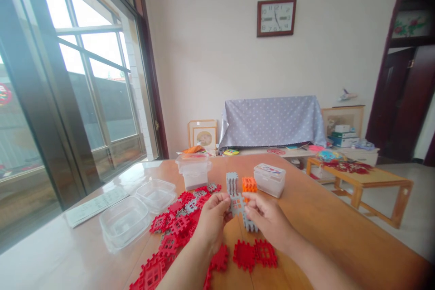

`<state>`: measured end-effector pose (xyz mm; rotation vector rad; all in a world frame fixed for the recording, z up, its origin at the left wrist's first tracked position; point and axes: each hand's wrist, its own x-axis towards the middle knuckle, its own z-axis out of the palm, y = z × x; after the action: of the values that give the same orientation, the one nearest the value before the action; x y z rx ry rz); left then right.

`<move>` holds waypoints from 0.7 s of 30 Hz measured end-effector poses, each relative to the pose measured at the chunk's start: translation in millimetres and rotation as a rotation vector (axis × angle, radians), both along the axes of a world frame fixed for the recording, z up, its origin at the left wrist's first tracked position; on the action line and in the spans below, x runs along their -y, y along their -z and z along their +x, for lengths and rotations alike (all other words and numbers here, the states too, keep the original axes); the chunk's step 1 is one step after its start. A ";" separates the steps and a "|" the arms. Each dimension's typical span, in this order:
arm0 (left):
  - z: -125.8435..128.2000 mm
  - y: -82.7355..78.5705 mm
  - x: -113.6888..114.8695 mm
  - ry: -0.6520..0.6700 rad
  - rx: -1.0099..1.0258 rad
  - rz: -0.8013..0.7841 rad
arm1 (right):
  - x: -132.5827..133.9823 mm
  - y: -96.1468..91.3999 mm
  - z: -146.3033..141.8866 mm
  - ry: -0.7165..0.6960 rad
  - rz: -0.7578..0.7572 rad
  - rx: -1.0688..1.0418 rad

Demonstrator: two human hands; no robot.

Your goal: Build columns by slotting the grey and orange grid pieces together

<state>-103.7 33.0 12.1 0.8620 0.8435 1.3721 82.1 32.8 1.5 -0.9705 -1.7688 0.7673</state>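
Between my two hands is a grey interlocking building tile (237,205) with notched edges and window-like holes. My left hand (217,210) pinches its left side, and my right hand (267,215) has closed fingers at its right edge. Just below the right fingers, a grey notched piece (250,225) shows; whether it joins the held tile I cannot tell. Behind the hands stand a stack of grey tiles (232,183) and an orange stack (249,184). Red tiles (180,225) lie in a loose heap left of my left hand, with a few grey ones mixed in.
Two red tiles (244,254) lie in front of my right hand. Clear plastic boxes (125,217) and a paper sheet (97,206) are on the left of the wooden table (326,240). A lidded box (270,180) stands behind right. A low bench (370,181) is beyond.
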 end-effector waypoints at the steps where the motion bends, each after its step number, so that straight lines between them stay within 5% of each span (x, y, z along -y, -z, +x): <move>1: 0.8 -0.1 1.3 0.015 0.013 -0.004 | 1.0 -0.2 -1.3 -0.008 -0.017 -0.017; 14: 4.9 -4.2 12.2 0.092 -0.047 -0.007 | 5.7 -9.9 -1.1 0.015 -0.203 -0.231; 21: -6.6 3.0 -0.8 0.088 -0.093 0.007 | 8.1 -12.9 7.7 0.075 0.015 0.017</move>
<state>-110.3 33.9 9.1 0.9634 0.8625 1.2663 89.8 24.7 14.4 -1.0304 -1.7400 0.6990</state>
